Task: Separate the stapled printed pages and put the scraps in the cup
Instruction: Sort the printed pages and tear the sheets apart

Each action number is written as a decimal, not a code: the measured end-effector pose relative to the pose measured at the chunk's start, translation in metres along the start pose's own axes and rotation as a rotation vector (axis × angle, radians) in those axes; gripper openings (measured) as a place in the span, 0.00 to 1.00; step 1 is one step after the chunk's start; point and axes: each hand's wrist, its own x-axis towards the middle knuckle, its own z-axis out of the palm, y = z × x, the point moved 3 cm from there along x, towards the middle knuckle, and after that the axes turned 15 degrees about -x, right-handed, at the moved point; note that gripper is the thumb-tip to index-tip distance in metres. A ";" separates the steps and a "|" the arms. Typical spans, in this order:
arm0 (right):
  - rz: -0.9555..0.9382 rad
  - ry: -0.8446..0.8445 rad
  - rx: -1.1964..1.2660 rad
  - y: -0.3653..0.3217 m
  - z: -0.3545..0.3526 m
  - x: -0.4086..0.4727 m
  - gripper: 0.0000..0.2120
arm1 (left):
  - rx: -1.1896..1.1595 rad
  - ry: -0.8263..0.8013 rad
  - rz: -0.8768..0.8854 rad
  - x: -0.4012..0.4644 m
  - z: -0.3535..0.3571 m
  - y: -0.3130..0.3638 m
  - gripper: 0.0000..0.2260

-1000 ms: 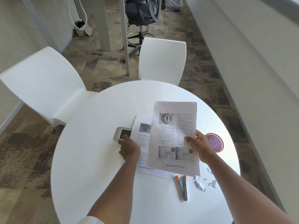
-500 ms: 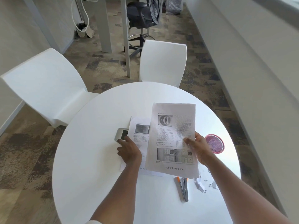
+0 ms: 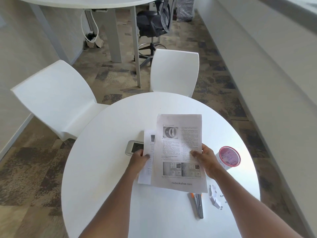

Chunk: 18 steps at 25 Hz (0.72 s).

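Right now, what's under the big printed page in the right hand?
Under the printed page, a second sheet pinched by the left hand shows at its left edge; the stapler's orange end peeks out below. The rest is covered.

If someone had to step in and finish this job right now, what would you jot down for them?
Left hand: grips the under page at its left edge.
Right hand: grips the top page at its right edge, thumb on the print.
Both pages are held above the round table, the top one overlapping the other.
Cup: upright on the table, right of the right hand.
Staple remover lies near the table's front edge; paper scraps and small staple bits lie just right of it.
Done: the two pages look apart.
Left: set the pages down, collect the scraps into the cup.
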 end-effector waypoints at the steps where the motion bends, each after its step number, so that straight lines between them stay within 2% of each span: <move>1: 0.000 -0.014 0.002 -0.002 0.006 0.000 0.14 | -0.109 -0.045 0.007 -0.002 -0.002 0.006 0.07; 4: -0.009 -0.052 0.003 -0.007 0.022 0.001 0.14 | -0.277 -0.110 0.035 -0.013 -0.003 0.023 0.12; 7: -0.035 -0.064 -0.014 -0.012 0.031 0.002 0.14 | -0.476 -0.122 0.014 -0.016 -0.002 0.033 0.11; 9: -0.047 -0.071 -0.012 -0.013 0.034 0.003 0.14 | -0.532 -0.132 0.011 -0.018 -0.003 0.039 0.18; 10: -0.050 -0.074 -0.005 -0.014 0.035 0.003 0.13 | -0.496 -0.143 0.025 -0.018 -0.004 0.041 0.18; 13: -0.048 -0.068 -0.011 -0.016 0.038 0.004 0.13 | -0.407 -0.197 0.116 -0.019 -0.009 0.044 0.12; 16: -0.053 -0.074 -0.036 -0.019 0.042 0.002 0.13 | -0.407 -0.289 0.151 -0.026 -0.015 0.050 0.18; 18: -0.018 -0.132 -0.025 -0.019 0.043 0.002 0.19 | -0.421 -0.342 0.167 -0.030 -0.020 0.058 0.21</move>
